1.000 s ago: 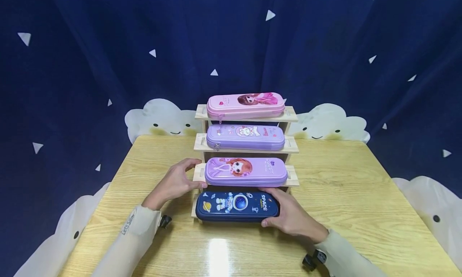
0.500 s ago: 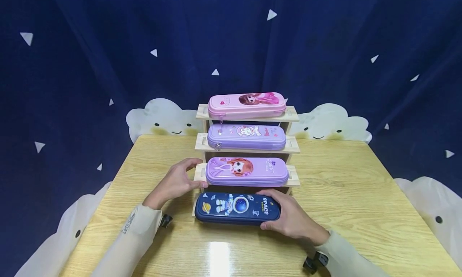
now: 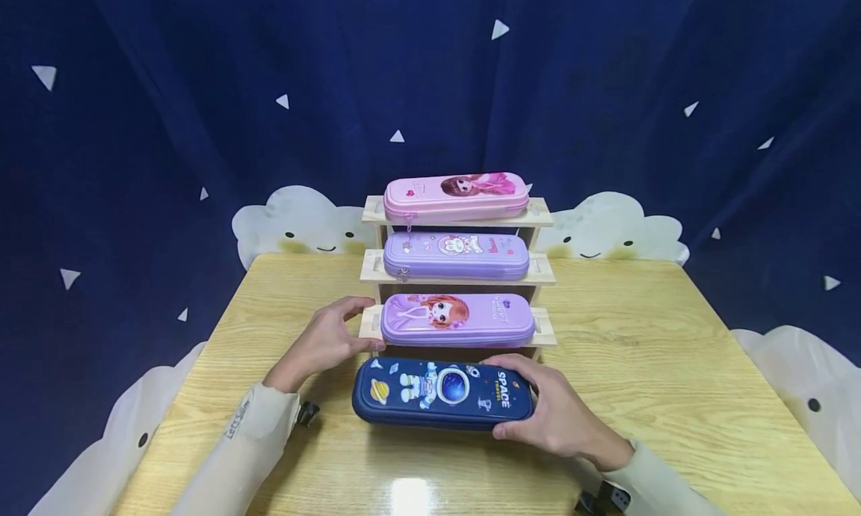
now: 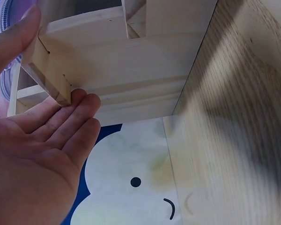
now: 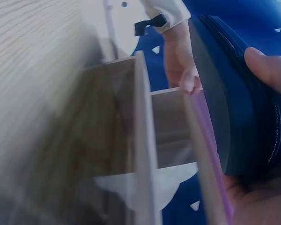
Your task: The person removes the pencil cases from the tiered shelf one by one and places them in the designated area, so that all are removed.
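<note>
My right hand (image 3: 554, 411) grips the right end of a navy pencil case (image 3: 447, 385) printed with an astronaut and "SPACE". Its thumb lies along the near side, and the right wrist view shows the case (image 5: 225, 93) raised clear of the wooden boards. My left hand (image 3: 326, 340) holds the left end of a stepped wooden rack (image 3: 545, 325), at the step above the lowest one. From the left wrist, its thumb is over the board and the fingertips (image 4: 91, 104) curl beneath it. On that step lies a purple pencil case (image 3: 471, 320) with a red-haired girl.
A lilac bunny pencil case (image 3: 457, 256) and a pink girl pencil case (image 3: 430, 198) lie on the upper two steps. The rack stands on a wood-grain table (image 3: 625, 336). Behind it hangs a dark blue curtain (image 3: 336, 67) with white triangles and clouds.
The navy pencil case has come up off the lowest step and toward me, tilting slightly down to the right, with the right hand moving along. The left hand has stayed on the rack.
</note>
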